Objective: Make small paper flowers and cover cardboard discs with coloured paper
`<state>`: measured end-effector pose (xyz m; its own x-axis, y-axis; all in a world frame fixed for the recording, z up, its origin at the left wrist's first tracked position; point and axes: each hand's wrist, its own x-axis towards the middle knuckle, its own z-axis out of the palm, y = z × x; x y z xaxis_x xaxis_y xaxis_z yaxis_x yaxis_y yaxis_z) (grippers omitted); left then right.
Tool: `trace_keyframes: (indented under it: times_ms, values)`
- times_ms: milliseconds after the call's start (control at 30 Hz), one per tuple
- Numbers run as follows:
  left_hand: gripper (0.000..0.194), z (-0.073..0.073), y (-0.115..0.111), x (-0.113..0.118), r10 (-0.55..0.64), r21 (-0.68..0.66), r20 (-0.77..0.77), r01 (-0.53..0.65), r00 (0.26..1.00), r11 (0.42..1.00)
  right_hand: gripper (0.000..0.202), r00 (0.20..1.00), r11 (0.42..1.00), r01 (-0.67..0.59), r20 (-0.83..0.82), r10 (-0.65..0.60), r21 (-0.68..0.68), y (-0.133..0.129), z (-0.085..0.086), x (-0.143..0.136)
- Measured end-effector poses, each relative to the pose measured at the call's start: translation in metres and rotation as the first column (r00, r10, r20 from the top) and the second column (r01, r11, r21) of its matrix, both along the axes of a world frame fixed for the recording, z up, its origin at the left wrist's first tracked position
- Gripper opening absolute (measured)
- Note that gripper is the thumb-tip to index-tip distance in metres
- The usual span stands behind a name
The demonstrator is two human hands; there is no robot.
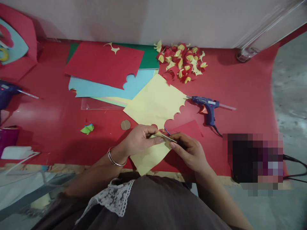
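Near the table's front edge, my left hand (pixel 143 139) pinches a small folded piece of pale yellow paper (pixel 169 138) between thumb and fingers. The fingertips of my right hand (pixel 188 149) close on the right end of that same piece. Below both hands lies a yellow sheet (pixel 146 158), partly covered by my left hand. Just beyond them rests a larger yellow sheet (pixel 155 100) with scalloped cuts along its right edge. A sliver of something blue shows between the hands, too hidden to make out.
A blue glue gun (pixel 208 107) lies at right, another (pixel 8 92) at far left. Red and yellow paper scraps (pixel 183 62) are heaped at the back. Red (pixel 105 64) and light blue sheets (pixel 100 88) overlap at back left. A brown disc (pixel 125 125) and green paper piece (pixel 87 129) lie left.
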<state>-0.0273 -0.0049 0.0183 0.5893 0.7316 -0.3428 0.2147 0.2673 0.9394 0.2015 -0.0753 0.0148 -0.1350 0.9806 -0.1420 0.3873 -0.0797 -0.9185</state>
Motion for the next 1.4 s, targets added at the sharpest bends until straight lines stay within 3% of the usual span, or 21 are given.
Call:
trace_keyframes:
  times_ms: [300, 767, 1400]
  values:
    - [0.033, 0.0042, 0.0006, 0.0018, 0.013, -0.013, 0.042, -0.013, 0.999, 1.000, 0.040, 1.000, 1.000, 0.010, 0.010, -0.010, 0.008, 0.0003, 0.0018, -0.0010]
    - [0.035, -0.0010, -0.0017, -0.0003, 0.089, -0.203, 0.099, -0.067, 0.991, 0.977, 0.031, 1.000, 1.000, 0.023, 0.008, -0.023, 0.018, -0.0008, -0.0004, -0.0007]
    - [0.033, 0.0037, -0.0044, 0.0068, 0.136, -0.197, 0.173, -0.101, 0.975, 0.975, 0.027, 0.999, 0.999, 0.027, 0.023, -0.028, 0.031, -0.0002, -0.0020, 0.0006]
